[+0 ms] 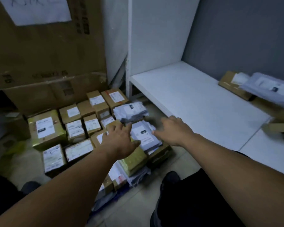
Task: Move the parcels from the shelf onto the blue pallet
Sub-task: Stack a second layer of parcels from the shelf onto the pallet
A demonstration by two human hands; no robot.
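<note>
Cartons, background: large brown cartons (47,46) stand against the wall beyond the pallet's far edge; judged not part of the load.
Boxed parcels: labelled cardboard parcels (75,128) packed in rows, covering the pallet from its left edge to its middle.
Blue pallet: almost wholly hidden by the load; a blue strip (123,187) shows under the parcels at the near edge.
Left grip: left grip (120,141) is palm down with fingers spread and nothing held, over a gold-wrapped parcel (134,159) near the pallet's right edge.
Grey mailer: grey mailer (144,135) lies label up on top of the stack at the pallet's right edge, between the two grips. A second grey mailer (131,112) lies just beyond it.
Right grip: right grip (172,130) has straight fingers and nothing held, fingertips at the grey mailer's right side; contact cannot be confirmed through the blur.
Shelf: white shelf (195,99) is bare from its left corner to past its middle.
Parcels left: flat cardboard parcel (231,84) and grey bag (269,89) overlap at the shelf's far right edge; more may lie out of view.
Progress: judged largely complete. The right end of the shelf is not yet cleared.
</note>
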